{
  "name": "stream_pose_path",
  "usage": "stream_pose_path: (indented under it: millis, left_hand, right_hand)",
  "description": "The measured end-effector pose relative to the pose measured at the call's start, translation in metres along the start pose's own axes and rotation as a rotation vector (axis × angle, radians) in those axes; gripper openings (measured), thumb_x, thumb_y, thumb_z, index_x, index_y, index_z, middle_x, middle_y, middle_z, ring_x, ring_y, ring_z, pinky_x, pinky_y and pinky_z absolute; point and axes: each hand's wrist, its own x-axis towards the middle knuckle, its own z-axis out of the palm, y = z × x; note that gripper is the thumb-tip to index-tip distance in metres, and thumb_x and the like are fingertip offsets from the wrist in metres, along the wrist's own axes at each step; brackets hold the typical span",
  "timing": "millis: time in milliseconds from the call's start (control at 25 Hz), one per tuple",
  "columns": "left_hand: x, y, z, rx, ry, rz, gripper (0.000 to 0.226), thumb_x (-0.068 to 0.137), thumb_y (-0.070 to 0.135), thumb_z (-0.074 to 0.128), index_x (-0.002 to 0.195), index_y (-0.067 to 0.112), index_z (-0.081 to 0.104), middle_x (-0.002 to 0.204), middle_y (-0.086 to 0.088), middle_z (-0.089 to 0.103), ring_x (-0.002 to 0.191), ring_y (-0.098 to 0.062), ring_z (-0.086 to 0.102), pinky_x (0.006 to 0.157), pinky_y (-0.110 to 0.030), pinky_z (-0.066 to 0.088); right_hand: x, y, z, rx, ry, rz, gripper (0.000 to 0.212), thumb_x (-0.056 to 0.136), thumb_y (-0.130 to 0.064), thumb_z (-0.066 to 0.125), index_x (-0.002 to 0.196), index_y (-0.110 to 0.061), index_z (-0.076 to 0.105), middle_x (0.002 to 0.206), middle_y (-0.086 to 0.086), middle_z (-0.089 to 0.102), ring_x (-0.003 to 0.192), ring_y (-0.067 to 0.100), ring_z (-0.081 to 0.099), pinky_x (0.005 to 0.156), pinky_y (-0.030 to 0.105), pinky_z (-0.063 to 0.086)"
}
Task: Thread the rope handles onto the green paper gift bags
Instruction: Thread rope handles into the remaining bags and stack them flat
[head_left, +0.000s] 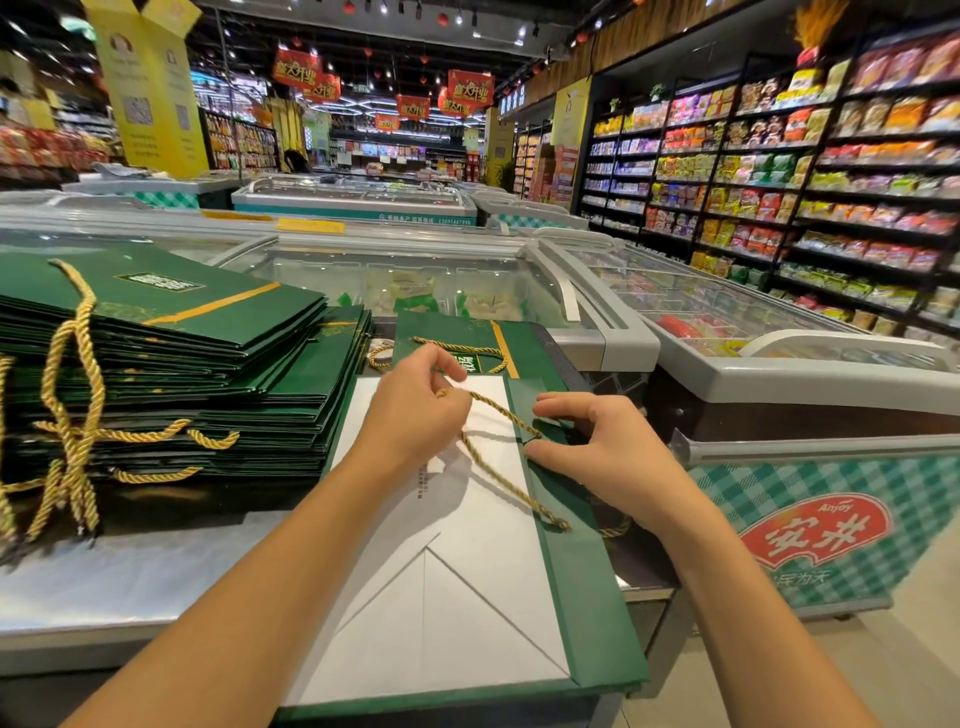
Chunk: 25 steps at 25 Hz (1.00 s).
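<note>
A green paper gift bag (582, 597) lies flat in front of me, its white inner side up and its green rim strip along the right. A gold rope handle (498, 473) runs across the white paper, with one end passing through a hole low in the rim. My left hand (415, 410) pinches the rope's upper end. My right hand (608, 447) pinches the green rim where the rope meets its upper hole. Beyond my hands lies another green bag (524, 348) with a gold handle fitted.
A tall stack of flat green bags with gold handles (156, 374) fills the left of the freezer lid (104, 582). Glass-topped chest freezers (727, 332) stand ahead and to the right. Stocked shelves (831, 182) line the aisle on the right.
</note>
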Motion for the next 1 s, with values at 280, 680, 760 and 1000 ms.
stream_pose_path:
  millis: [280,680,760,1000]
  left_hand:
    - [-0.027,0.007,-0.035,0.243,-0.228,0.127,0.038,0.091,0.024,0.067,0.127,0.031,0.058,0.115,0.012,0.059,0.103,-0.006,0.059,0.090,-0.030,0.053]
    - [-0.098,-0.026,-0.085,0.391,0.100,0.130,0.018,0.093,0.025,0.066,0.109,0.032,0.061,0.097,0.016,0.059,0.087,-0.008,0.054,0.074,-0.020,0.040]
    - [-0.103,-0.025,-0.083,0.470,0.155,0.028,0.023,0.094,0.035,0.063,0.116,0.028,0.058,0.097,0.013,0.057,0.088,-0.010,0.053,0.074,-0.026,0.040]
    - [-0.109,-0.012,-0.076,0.247,0.179,-0.117,0.030,0.096,0.021,0.061,0.127,0.019,0.062,0.093,0.014,0.062,0.081,-0.010,0.060,0.071,-0.024,0.048]
  right_hand:
    - [-0.006,-0.005,-0.002,-0.010,0.055,-0.014,0.038,0.087,-0.025,0.079,0.123,-0.028,0.070,0.119,-0.014,0.069,0.113,0.000,0.061,0.100,0.022,0.048]
    - [-0.041,-0.022,0.004,-0.491,0.284,0.064,0.036,0.092,-0.059,0.056,0.093,-0.028,0.074,0.089,-0.012,0.065,0.094,0.017,0.058,0.090,0.040,0.046]
    - [-0.052,-0.026,0.003,-0.674,0.172,0.181,0.049,0.093,-0.069,0.044,0.092,-0.031,0.075,0.092,-0.010,0.062,0.102,0.021,0.053,0.090,0.039,0.037]
    - [-0.065,-0.033,-0.004,-0.493,0.039,0.236,0.040,0.093,-0.062,0.055,0.088,-0.025,0.072,0.091,-0.009,0.064,0.103,0.020,0.043,0.088,0.037,0.029]
